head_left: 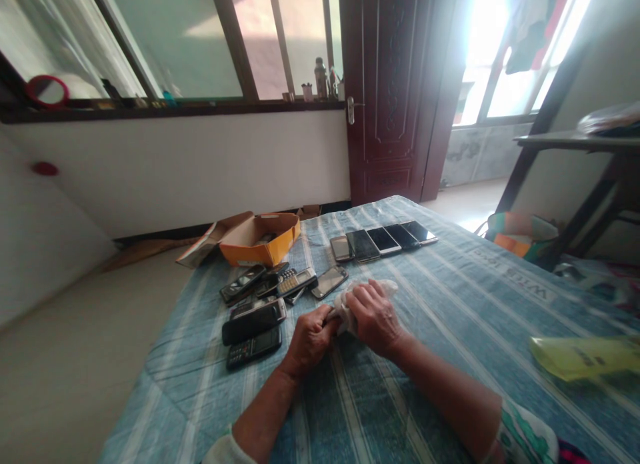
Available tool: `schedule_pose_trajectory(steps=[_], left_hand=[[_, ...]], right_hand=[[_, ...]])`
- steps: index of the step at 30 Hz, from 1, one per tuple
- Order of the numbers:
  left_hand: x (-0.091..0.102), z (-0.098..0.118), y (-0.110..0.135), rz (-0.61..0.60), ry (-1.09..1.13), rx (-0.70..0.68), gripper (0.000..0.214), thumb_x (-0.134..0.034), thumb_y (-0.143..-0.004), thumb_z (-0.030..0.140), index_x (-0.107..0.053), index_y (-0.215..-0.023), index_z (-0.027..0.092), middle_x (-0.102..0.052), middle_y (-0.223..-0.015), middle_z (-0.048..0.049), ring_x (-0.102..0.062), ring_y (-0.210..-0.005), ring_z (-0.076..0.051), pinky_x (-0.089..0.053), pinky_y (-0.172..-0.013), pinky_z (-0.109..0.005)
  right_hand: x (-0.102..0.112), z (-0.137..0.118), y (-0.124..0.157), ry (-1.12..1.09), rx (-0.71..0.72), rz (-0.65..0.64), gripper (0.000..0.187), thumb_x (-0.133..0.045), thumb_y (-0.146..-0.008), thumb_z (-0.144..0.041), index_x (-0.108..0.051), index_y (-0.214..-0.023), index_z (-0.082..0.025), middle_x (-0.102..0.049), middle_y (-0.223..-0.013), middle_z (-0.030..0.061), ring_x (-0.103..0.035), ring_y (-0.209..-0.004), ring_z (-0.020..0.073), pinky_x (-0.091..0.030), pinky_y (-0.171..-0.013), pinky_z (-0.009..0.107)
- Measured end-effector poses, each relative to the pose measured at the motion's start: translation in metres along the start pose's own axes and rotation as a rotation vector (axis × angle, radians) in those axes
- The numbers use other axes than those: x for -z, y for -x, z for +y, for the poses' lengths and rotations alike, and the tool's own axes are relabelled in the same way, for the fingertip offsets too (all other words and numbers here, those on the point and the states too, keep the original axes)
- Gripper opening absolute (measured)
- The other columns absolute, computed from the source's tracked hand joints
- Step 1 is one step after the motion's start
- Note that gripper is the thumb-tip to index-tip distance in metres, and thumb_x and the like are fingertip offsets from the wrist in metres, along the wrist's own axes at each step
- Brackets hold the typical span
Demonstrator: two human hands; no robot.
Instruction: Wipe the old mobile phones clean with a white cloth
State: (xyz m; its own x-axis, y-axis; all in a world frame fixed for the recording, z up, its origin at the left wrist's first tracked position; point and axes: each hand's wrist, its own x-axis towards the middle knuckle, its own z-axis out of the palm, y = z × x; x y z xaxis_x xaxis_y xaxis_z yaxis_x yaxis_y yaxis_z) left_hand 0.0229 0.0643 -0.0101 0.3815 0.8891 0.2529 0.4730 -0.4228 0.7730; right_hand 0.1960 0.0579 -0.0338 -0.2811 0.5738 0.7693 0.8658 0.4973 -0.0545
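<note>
My right hand [373, 317] is closed around a crumpled white cloth [343, 311], part of which sticks out past the knuckles. Pressed up against the cloth is my left hand [310, 337], its fingers closed on a small dark thing mostly hidden by the hands and cloth. Just beyond them a touchscreen phone [330, 282] lies flat. To the left is a loose pile of old phones, with a silver keypad phone [297, 282] on top, a dark phone in a black case [254, 321] and a black keypad phone [255, 347] nearest me.
Several smartphones lie side by side in a row, a white-framed one [383, 240] among them. Behind the pile stands an open orange box [263, 247] with dark items inside. A yellow plastic packet [585, 356] lies at right on the blue striped bed cover [450, 297].
</note>
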Motion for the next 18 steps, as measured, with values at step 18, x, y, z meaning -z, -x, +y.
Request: schedule_pose_trajectory(steps=[18], left_hand=[[-0.002,-0.003,0.0,-0.047,0.075,0.117,0.028,-0.054,-0.082,0.044,-0.058,-0.073,0.018,-0.051,-0.054,0.0052,-0.05,-0.043,-0.012,-0.037,-0.045,-0.023]], right_hand=[[0.0,0.042,0.003,0.141,-0.302,0.027,0.024,-0.048,-0.093,-0.026,-0.065,-0.077,-0.019,-0.063,-0.076,0.0054,-0.051,-0.073,0.0194,-0.035,-0.07,0.03]])
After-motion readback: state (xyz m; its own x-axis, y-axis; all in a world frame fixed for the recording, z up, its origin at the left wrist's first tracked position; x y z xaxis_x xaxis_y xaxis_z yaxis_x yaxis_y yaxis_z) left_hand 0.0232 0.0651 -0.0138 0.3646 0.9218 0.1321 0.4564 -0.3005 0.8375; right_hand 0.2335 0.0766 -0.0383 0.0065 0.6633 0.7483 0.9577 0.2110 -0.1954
